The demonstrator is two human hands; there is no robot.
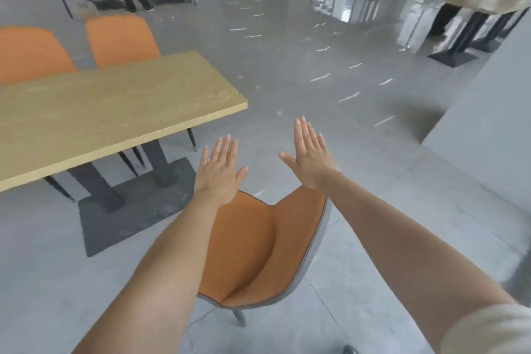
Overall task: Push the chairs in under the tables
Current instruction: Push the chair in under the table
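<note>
An orange chair with a grey shell stands on the floor right below me, pulled out from the wooden table and off its right end. My left hand and my right hand are stretched out flat above the chair's front edge, fingers apart, touching nothing. Two more orange chairs sit tucked against the table's far side. Dark chair legs show under the table's near edge.
The table stands on a dark base plate. A grey wall corner rises at the right. Further tables with black legs and two standing people are in the background on a glossy grey floor.
</note>
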